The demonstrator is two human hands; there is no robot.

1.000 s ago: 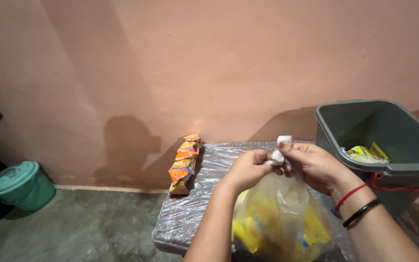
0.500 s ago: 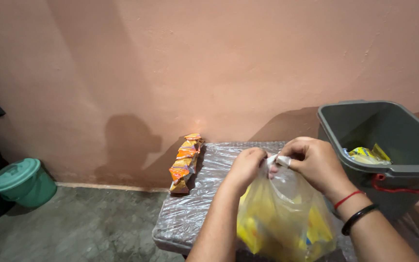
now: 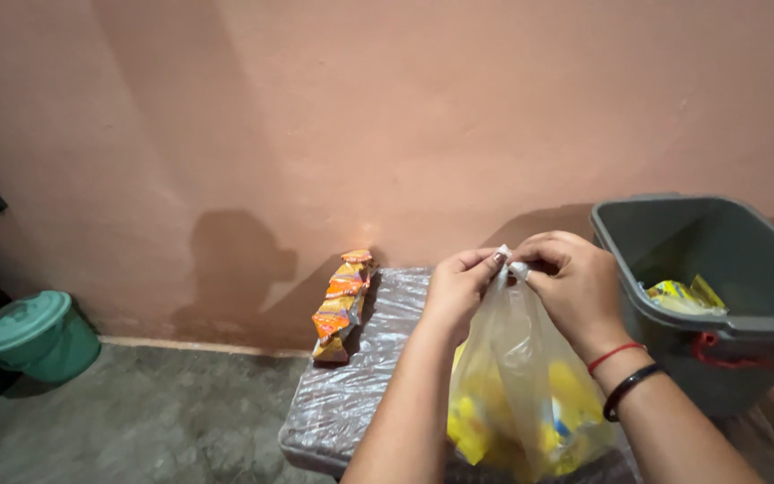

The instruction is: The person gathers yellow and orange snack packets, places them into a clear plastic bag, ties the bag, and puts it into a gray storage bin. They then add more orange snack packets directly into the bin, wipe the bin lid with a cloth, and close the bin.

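Head view, looking down and forward at a low table before a pink wall. In the lower centre of the frame we see the left hand [image 3: 460, 289] and the right hand [image 3: 573, 285] meeting at the gathered neck of a clear plastic bag [image 3: 520, 394]; the fingers of both hands are pinched tightly on the twisted top of the bag, thumb and forefinger of each closed on the plastic, the two hands almost touching; the bag hangs below them, its lower part at or near the table, though we cannot tell whether it rests there; through its film we make out yellow packets [image 3: 477, 430], too blurred to tell apart. The right wrist carries a red thread [image 3: 616, 356] and, just below it, a black band [image 3: 631, 389]. The table [image 3: 351, 394] occupies the lower middle of the frame and is wrapped in clear, crinkled plastic sheeting; along its left edge lies a strip of orange sachets [image 3: 340, 305], running from the wall toward the viewer, well apart from the hands. At the right of the frame stands a grey bin [image 3: 718, 314], just beside the right hand; inside it lie yellow wrappers [image 3: 683, 294]; a red cord [image 3: 745, 357] runs along its front wall. At the lower left, on the concrete floor [image 3: 154, 421], stands a green lidded bucket [image 3: 36, 336].
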